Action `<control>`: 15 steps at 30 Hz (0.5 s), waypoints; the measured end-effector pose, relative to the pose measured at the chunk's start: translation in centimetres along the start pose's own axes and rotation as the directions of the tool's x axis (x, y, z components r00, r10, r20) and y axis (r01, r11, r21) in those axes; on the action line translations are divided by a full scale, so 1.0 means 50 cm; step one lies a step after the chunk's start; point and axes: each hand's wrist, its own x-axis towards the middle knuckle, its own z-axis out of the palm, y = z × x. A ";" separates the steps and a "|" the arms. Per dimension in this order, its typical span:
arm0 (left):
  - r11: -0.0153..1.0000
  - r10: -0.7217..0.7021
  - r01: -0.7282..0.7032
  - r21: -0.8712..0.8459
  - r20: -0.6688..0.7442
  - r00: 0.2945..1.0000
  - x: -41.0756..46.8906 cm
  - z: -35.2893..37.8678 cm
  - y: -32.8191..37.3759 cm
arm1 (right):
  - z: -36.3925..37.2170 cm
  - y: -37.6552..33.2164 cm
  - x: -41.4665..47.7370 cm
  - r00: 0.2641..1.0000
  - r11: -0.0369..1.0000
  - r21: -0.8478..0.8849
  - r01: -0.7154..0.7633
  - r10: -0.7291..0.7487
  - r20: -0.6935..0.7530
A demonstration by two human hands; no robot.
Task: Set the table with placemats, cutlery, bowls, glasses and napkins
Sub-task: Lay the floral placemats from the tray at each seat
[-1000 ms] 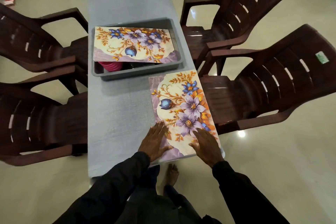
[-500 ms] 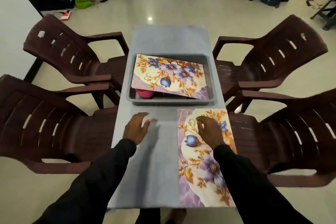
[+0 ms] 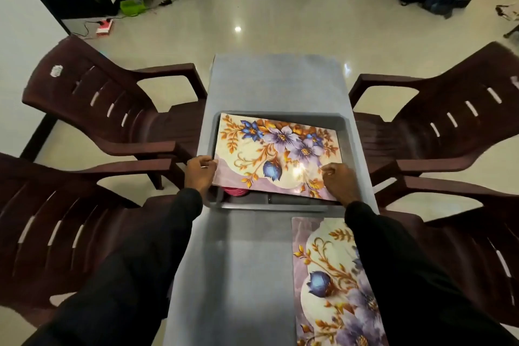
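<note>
Placemat [image 3: 276, 154] atop bin [image 3: 269, 207] — grip of left hand [image 3: 200, 174] and right hand [image 3: 341, 185] seemingly pinching its near corners.

There are two floral placemats [image 3: 275, 154] [image 3: 331, 275], one grey tub [image 3: 269, 206], one surface [image 3: 238, 261], four brown chairs [image 3: 112, 109] [image 3: 56, 227] [image 3: 449, 121] [image 3: 477, 233] and two hands [image 3: 200, 174] [image 3: 341, 184]. One pink stack of bowls [image 3: 236, 191] shows; how many bowls are in it cannot be counted.
</note>
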 end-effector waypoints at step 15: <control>0.984 -0.168 0.168 0.052 -0.021 0.986 0.144 -0.007 0.010 | 0.070 -0.029 0.045 1.000 0.999 -0.051 0.008 -0.010 -0.030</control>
